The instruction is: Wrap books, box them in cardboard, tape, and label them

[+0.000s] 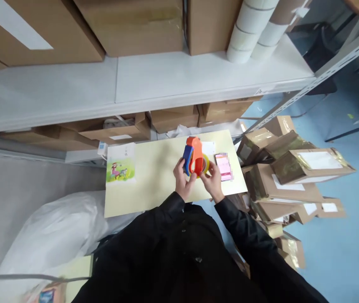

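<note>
Above the pale yellow table (157,185) I hold an orange and blue tape dispenser (195,147) in front of me. My left hand (184,180) is closed around its blue side, near the lower end. A roll of yellowish tape (206,163) shows at the dispenser's right side, and my right hand (212,182) has its fingers closed on that roll. Whether the roll is seated in the dispenser or only beside it, I cannot tell. Just right of my right hand lies a phone (223,166) with a pink screen.
A sheet with a colourful drawing (120,168) lies at the table's left end. Beyond the table stands a grey shelf (166,80) with cardboard boxes. Taped parcels (296,181) are piled on the floor at right. A white plastic bag (62,227) bulges at lower left.
</note>
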The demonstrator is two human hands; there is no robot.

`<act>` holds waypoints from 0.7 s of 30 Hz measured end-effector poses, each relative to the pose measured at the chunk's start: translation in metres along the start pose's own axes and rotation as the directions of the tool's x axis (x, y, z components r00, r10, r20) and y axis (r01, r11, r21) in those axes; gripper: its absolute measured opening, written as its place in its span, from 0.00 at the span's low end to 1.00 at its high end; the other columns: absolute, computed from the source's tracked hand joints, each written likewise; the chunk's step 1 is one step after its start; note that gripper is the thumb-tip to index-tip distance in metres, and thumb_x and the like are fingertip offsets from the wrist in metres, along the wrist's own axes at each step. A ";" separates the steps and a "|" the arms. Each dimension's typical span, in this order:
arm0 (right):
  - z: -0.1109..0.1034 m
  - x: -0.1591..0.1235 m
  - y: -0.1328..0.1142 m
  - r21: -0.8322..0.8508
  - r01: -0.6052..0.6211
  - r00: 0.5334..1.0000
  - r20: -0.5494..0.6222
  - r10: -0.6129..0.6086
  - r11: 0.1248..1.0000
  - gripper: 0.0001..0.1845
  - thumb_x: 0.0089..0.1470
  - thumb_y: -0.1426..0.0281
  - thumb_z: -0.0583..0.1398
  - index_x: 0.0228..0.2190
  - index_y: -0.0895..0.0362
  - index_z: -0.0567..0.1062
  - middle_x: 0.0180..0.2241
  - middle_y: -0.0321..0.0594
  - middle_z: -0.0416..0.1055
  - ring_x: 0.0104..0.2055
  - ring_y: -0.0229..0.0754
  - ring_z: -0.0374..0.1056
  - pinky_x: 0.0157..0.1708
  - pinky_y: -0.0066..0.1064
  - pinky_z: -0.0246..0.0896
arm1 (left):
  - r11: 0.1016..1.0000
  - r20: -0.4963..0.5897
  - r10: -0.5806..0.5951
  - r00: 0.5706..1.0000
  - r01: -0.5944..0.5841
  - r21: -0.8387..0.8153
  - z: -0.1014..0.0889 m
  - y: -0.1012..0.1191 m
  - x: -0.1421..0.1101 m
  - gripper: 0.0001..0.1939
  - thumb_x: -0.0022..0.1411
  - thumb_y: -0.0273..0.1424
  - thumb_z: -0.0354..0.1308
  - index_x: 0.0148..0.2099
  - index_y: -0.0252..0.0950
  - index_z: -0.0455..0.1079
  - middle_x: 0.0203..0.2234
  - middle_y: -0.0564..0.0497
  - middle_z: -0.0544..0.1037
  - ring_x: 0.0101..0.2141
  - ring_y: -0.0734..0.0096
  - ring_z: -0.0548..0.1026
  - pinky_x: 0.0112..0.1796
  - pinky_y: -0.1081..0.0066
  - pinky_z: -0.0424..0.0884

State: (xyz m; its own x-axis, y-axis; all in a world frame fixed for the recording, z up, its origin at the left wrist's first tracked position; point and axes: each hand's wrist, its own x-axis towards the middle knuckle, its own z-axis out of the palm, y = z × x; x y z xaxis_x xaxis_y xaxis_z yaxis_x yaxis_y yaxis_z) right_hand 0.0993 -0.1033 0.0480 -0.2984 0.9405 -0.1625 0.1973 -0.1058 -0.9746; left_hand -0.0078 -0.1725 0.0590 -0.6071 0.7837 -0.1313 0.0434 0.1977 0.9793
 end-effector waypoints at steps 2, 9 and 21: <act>-0.003 -0.010 0.041 -0.108 -0.107 0.994 -0.018 0.106 0.988 0.32 0.43 0.63 0.63 0.50 0.57 0.65 0.49 0.50 0.63 0.49 0.52 0.66 0.40 0.41 0.72 | 0.996 0.019 -0.089 0.996 0.089 -0.011 0.005 -0.041 -0.010 0.36 0.53 0.46 0.60 0.60 0.39 0.56 0.59 0.39 0.58 0.59 0.52 0.59 0.50 0.58 0.67; -0.010 -0.019 0.101 -0.332 -0.231 0.970 0.000 0.245 0.915 0.34 0.43 0.62 0.63 0.52 0.59 0.65 0.47 0.53 0.62 0.46 0.52 0.66 0.40 0.43 0.72 | 0.942 0.160 -0.330 0.930 0.335 -0.003 0.010 -0.110 -0.012 0.31 0.55 0.43 0.58 0.57 0.35 0.58 0.53 0.38 0.66 0.53 0.57 0.66 0.45 0.62 0.70; -0.016 0.000 0.112 -0.521 -0.172 0.973 0.045 0.228 0.836 0.38 0.51 0.56 0.58 0.58 0.60 0.58 0.50 0.55 0.60 0.49 0.53 0.64 0.44 0.43 0.68 | 0.934 0.150 -0.350 0.925 0.331 0.138 0.020 -0.124 0.014 0.29 0.58 0.41 0.56 0.59 0.34 0.58 0.54 0.39 0.66 0.52 0.58 0.68 0.47 0.62 0.68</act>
State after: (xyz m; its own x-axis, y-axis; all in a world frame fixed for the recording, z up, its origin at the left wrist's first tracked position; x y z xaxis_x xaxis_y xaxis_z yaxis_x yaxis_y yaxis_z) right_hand 0.1361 -0.1100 -0.0591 -0.2871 0.8761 -0.3874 0.7032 -0.0818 -0.7063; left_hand -0.0058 -0.1741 -0.0671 -0.4571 0.7441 -0.4872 -0.0511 0.5249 0.8496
